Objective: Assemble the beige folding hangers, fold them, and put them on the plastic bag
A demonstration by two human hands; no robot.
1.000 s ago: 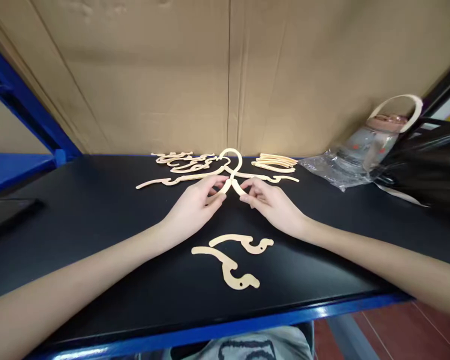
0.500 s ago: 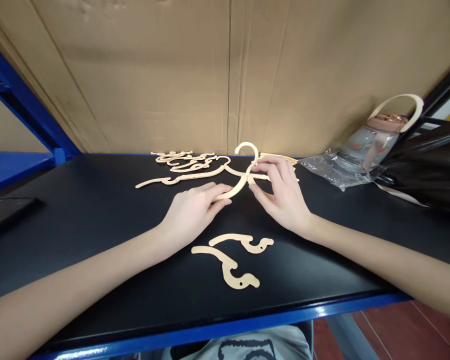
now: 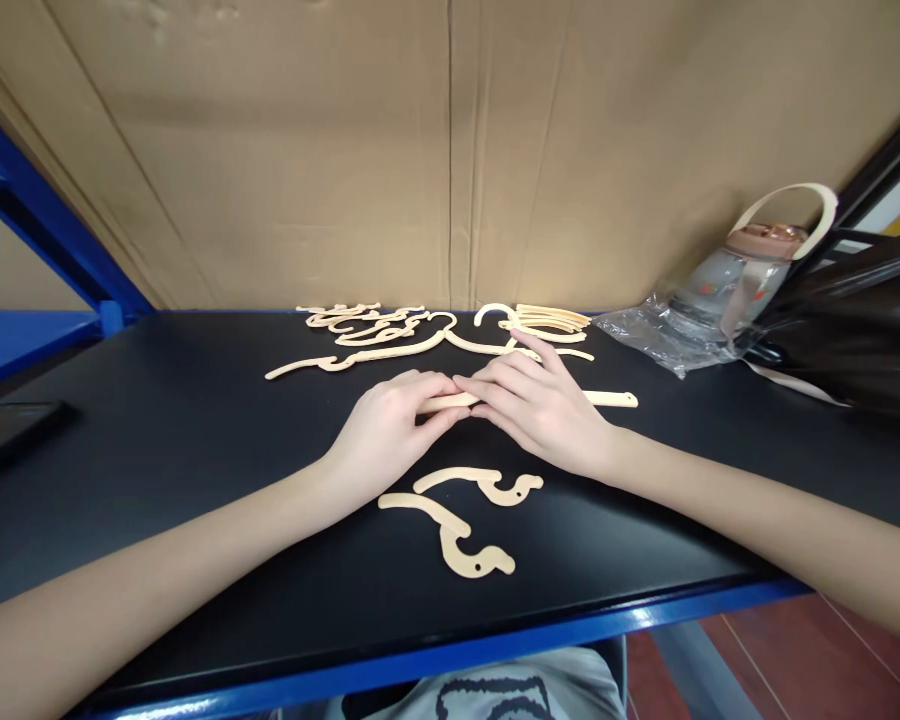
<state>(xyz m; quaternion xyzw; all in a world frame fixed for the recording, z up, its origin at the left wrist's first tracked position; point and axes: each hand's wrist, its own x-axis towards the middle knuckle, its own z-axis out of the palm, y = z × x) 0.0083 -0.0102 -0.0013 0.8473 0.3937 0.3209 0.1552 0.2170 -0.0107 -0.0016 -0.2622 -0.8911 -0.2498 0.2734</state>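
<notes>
Between my two hands is a cream plastic clothes hanger (image 3: 450, 402). My left hand (image 3: 394, 425) is closed around its left arm, fingertips pinching near the middle. My right hand (image 3: 544, 410) grips it close to the centre, one finger raised, and hides much of it. A straight end with a small hole sticks out to the right of this hand, and a hook shows behind its fingers. Nearer to me lie two loose curved hanger pieces, an upper one (image 3: 457, 474) and a lower one (image 3: 474, 562), each with a notched, holed end.
Behind my hands, a joined hanger (image 3: 401, 350) lies flat. More cream pieces sit in a left pile (image 3: 375, 326) and a right stack (image 3: 551, 318). A clear bottle (image 3: 742, 275) and plastic bag (image 3: 652, 335) stand right, beside a black bag (image 3: 862, 330). Cardboard (image 3: 292, 150) backs the black table (image 3: 195, 430).
The held hanger has tipped back and lower, its hook now farther away. My right hand has moved slightly down and closer to my left, and the right end of the hanger now shows.
</notes>
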